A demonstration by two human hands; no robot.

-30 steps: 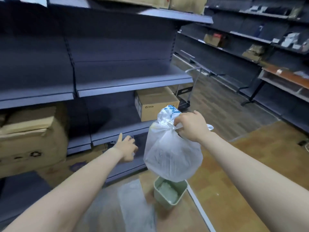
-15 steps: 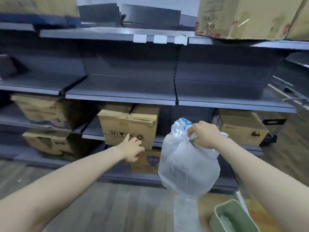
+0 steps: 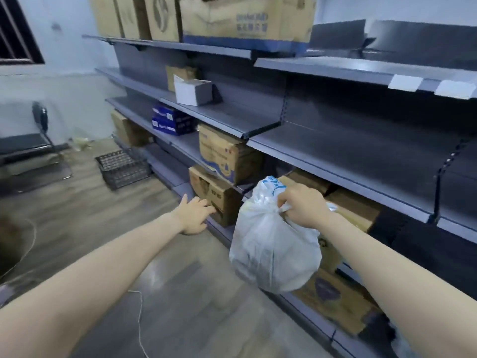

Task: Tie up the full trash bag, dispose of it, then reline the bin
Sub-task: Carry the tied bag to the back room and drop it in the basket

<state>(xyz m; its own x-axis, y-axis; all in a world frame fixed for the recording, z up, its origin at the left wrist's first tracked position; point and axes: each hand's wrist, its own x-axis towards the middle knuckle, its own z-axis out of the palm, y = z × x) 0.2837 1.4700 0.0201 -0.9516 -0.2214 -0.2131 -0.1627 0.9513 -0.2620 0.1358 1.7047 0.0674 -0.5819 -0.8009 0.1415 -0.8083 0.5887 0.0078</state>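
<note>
A full, tied translucent white trash bag [image 3: 273, 251] hangs in the air at centre right, in front of the grey shelving. My right hand [image 3: 303, 205] grips its gathered neck, with the blue-printed bag ends sticking up above my fingers. My left hand [image 3: 195, 214] is stretched out to the left of the bag, holding nothing, its fingers loosely extended in front of a cardboard box on the lowest shelf. The bin is out of view.
Grey metal shelving [image 3: 335, 148] with cardboard boxes [image 3: 227, 153] runs along the right. A black wire basket [image 3: 122, 167] stands on the wooden floor at left, a dark chair [image 3: 25, 146] beyond it. A thin white cord [image 3: 139, 321] lies on the floor.
My view has swung left along the shelving; the green bin and spare liner on the floor have left the frame. My right hand still carries the bag, my left stays extended.
</note>
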